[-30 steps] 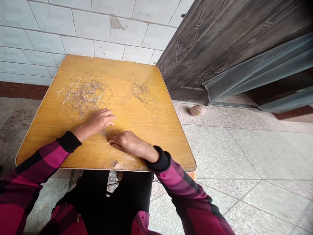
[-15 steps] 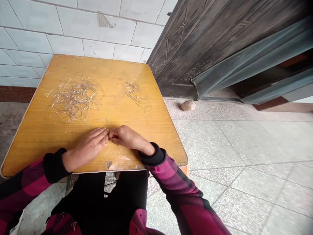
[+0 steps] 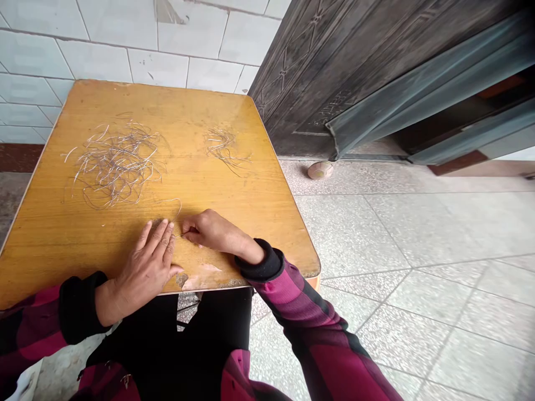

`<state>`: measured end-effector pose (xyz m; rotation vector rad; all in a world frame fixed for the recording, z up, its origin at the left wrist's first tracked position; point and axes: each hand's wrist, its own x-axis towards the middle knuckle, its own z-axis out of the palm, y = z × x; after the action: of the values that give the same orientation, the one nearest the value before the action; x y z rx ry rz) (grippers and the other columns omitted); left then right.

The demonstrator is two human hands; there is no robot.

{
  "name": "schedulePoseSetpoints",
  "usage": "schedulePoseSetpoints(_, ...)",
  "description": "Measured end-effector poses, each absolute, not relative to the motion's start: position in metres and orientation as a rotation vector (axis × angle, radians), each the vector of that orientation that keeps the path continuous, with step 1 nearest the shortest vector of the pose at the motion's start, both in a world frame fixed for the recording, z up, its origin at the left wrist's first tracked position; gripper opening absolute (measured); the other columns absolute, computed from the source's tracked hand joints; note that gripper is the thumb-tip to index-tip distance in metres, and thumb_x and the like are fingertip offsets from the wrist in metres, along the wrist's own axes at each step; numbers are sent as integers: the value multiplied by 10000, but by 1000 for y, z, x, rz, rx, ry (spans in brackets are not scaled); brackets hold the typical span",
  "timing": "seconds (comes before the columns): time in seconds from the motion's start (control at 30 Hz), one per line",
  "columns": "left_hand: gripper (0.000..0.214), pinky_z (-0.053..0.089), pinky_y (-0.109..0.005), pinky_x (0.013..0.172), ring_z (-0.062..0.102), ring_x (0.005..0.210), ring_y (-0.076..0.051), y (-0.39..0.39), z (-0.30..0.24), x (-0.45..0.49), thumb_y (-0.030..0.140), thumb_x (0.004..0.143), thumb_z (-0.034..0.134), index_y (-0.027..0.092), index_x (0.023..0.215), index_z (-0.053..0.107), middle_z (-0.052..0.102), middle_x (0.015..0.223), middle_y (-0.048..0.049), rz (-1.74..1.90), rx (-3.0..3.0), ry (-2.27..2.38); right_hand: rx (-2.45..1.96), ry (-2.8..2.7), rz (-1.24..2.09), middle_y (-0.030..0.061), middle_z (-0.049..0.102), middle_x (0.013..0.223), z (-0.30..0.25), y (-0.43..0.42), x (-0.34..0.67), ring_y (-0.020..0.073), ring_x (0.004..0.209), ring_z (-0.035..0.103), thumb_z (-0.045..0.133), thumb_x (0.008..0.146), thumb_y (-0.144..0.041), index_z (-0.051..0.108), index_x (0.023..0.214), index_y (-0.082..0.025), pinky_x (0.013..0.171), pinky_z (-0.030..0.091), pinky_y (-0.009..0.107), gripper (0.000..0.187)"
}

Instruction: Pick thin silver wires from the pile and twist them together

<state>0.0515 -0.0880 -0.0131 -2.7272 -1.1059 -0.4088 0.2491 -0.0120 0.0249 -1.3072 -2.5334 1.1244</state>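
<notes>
A small wooden table (image 3: pixel 234 217) stands in front of me. A big tangle of thin silvery wires (image 3: pixel 112 164) lies on its far left part. A smaller bunch of wires (image 3: pixel 223 146) lies at the far right. My left hand (image 3: pixel 148 262) rests flat near the front edge, fingers stretched out, pressing on the table. My right hand (image 3: pixel 209 229) is closed in a pinch on one thin wire (image 3: pixel 175 205) that curves away towards the big tangle. The two hands almost touch.
A white tiled wall (image 3: pixel 125 39) rises behind the table. A dark carved door (image 3: pixel 376 67) stands to the right. A small round ball (image 3: pixel 320 170) lies on the speckled floor tiles (image 3: pixel 397 250). The table's front edge is chipped (image 3: pixel 184 280).
My left hand has drawn back from the big tangle to the front edge and flattened. A single wire has been pulled out towards my right hand, which now pinches it.
</notes>
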Motion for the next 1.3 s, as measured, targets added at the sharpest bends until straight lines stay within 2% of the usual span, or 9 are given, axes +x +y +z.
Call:
schedulePoseSetpoints(0.1, 505, 384, -627, 1095, 533, 1276, -419, -86, -11, 51, 394, 889, 642, -17, 1182, 647, 592, 1309, -297, -389, -2735, -1082, -1254, -2590, 1081, -36, 614, 636, 24, -10, 253, 74, 581, 472, 590, 810, -59, 667, 772, -150, 606, 307, 222, 125)
schedulePoseSetpoints(0.27, 514, 388, -635, 1087, 582, 1219, -411, -83, -7, 50, 426, 868, 666, -10, 1142, 670, 626, 1261, -294, -351, -2746, -1027, -1078, -2739, 894, 12, 723, 893, 24, -11, 265, 117, 764, 588, 579, 859, -88, 718, 919, -191, 653, 324, 241, 184)
schedulePoseSetpoints(0.53, 512, 377, -637, 1100, 583, 1217, -416, -83, -9, 48, 391, 853, 688, -8, 1172, 660, 622, 1270, -292, -424, -2773, -1048, -1059, -2886, 519, 67, 696, 942, 23, -20, 259, 137, 701, 540, 508, 890, -100, 711, 999, -173, 576, 261, 288, 241)
schedulePoseSetpoints(0.7, 484, 375, -649, 1097, 572, 1235, -408, -84, -9, 47, 386, 883, 649, 5, 1182, 656, 606, 1296, -285, -410, -2790, -1054, -983, -2891, 695, 64, 678, 887, 24, -14, 259, 135, 702, 537, 524, 842, -58, 681, 922, -141, 621, 329, 269, 195)
schedulePoseSetpoints(0.87, 489, 367, -638, 1109, 574, 1235, -402, -83, -8, 47, 390, 863, 677, 21, 1183, 658, 612, 1295, -277, -436, -2801, -1072, -831, -2836, 860, 48, 691, 868, 22, -7, 264, 140, 765, 578, 533, 821, -3, 689, 920, -140, 709, 397, 253, 230)
schedulePoseSetpoints(1.03, 473, 390, -626, 1097, 583, 1229, -389, -82, -8, 46, 411, 875, 660, 22, 1143, 669, 634, 1260, -278, -404, -2766, -1025, -704, -2810, 857, 39, 683, 848, 19, 1, 272, 132, 767, 589, 486, 891, -24, 703, 884, -152, 687, 398, 240, 253)
schedulePoseSetpoints(1.3, 473, 387, -649, 1089, 574, 1237, -396, -82, -11, 45, 414, 885, 645, 39, 1172, 655, 624, 1281, -270, -435, -2777, -1028, -722, -2782, 847, 31, 661, 833, 19, 8, 288, 126, 755, 573, 490, 882, -17, 696, 852, -158, 693, 397, 247, 251)
